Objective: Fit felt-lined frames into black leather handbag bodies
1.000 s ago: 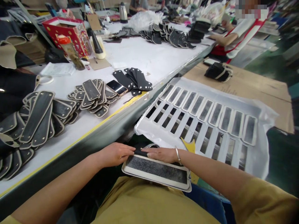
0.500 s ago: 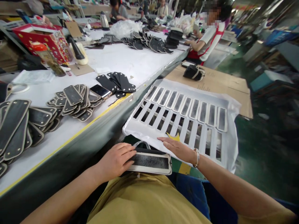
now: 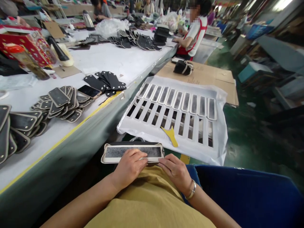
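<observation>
A black bag-like piece (image 3: 110, 153) lies across my lap, its long dark panel with a pale border facing up. My left hand (image 3: 131, 166) rests over the middle of its front edge, fingers bent together on the panel and thumb hidden. At the right front corner, my right hand (image 3: 174, 171) pinches the pale border between thumb and fingers. A bracelet circles that wrist. Just beyond the piece, a yellow forked scrap (image 3: 171, 136) lies on a white slotted sheet (image 3: 152, 130). A row of pale-edged dark panels (image 3: 170, 97) sits along the sheet's far side.
On the long white table (image 3: 95, 60) at left are piles of dark straps (image 3: 59, 98), black pieces (image 3: 108, 80), a phone (image 3: 89, 91) and a red box (image 3: 30, 44). Cardboard (image 3: 209, 74) lies beyond the sheet. A blue bin (image 3: 244, 190) stands at right. A co-worker (image 3: 193, 34) sits farther back.
My right hand has come down from above the sheet's edge to the piece's right corner, uncovering the yellow scrap. My left hand has shifted from the piece's left end to its middle.
</observation>
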`<state>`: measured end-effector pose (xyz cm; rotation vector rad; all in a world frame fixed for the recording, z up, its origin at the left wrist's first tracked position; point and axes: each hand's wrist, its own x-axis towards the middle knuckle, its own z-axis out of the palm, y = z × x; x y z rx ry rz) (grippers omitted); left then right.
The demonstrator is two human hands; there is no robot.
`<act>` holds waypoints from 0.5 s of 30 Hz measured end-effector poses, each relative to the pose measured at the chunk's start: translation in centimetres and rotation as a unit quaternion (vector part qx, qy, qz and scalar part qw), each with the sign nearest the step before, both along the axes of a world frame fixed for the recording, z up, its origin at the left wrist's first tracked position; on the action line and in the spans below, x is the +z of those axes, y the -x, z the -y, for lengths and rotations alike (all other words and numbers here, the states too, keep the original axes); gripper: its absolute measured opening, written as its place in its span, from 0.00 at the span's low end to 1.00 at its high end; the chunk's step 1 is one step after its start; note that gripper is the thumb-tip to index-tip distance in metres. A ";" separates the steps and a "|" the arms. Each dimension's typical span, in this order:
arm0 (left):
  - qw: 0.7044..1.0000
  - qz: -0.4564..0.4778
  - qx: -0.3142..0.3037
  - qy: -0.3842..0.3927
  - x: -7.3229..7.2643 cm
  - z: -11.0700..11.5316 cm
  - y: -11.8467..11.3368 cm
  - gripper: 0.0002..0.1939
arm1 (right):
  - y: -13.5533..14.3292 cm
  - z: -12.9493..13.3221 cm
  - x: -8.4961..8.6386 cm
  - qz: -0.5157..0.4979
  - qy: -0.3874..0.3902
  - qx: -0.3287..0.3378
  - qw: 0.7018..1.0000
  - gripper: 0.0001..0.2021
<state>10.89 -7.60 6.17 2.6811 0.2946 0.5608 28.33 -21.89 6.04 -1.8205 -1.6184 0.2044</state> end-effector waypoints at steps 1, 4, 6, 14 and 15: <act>1.000 0.001 0.001 -0.001 0.0 0.2 -0.1 0.09 | 0.0 0.0 -0.1 0.002 0.000 0.000 1.000 0.09; 1.000 -0.009 0.009 -0.001 0.1 0.5 -0.6 0.10 | -0.1 -0.1 -0.2 0.004 0.011 0.000 1.000 0.09; 1.000 -0.019 0.010 -0.002 0.0 0.5 -0.8 0.10 | -0.2 -0.1 -0.3 0.006 0.026 0.004 1.000 0.10; 0.999 -0.038 -0.007 0.004 -0.5 0.0 -1.0 0.09 | -0.3 -0.4 -0.4 0.025 0.066 -0.008 0.997 0.11; 0.999 -0.039 -0.007 0.006 -0.5 0.0 -1.0 0.09 | -0.2 -0.5 -0.3 0.033 0.073 -0.010 0.997 0.12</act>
